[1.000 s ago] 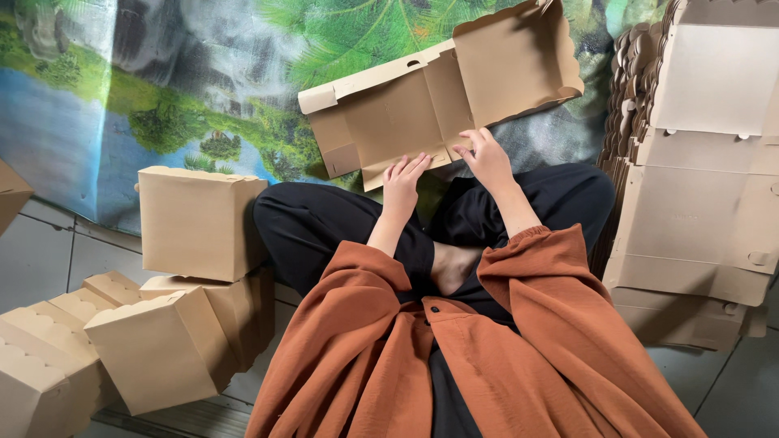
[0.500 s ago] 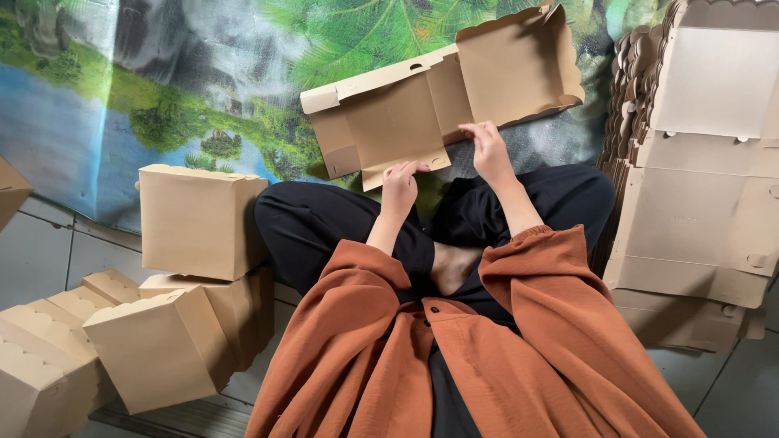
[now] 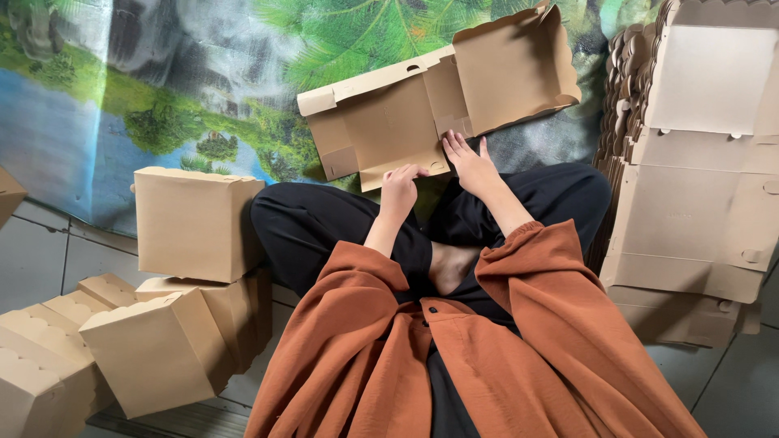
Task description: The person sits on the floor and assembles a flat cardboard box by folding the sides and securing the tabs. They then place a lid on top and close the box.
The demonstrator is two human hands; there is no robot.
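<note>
A landscape-printed sheet (image 3: pixel 162 97) covers the floor. At 12 o'clock lies a half-folded box (image 3: pixel 422 105). The left hand (image 3: pixel 399 186) curls on its near edge; the right hand (image 3: pixel 469 162) presses flat, fingers spread, beside it. Finished boxes (image 3: pixel 170 284) at 9 o'clock, flat blanks (image 3: pixel 698 178) at 3 o'clock

Both hands, left hand (image 3: pixel 399 185) and right hand (image 3: pixel 471 165), press the near edge of an unfolded cardboard box (image 3: pixel 422 113) beside finished boxes (image 3: pixel 195 223).
</note>
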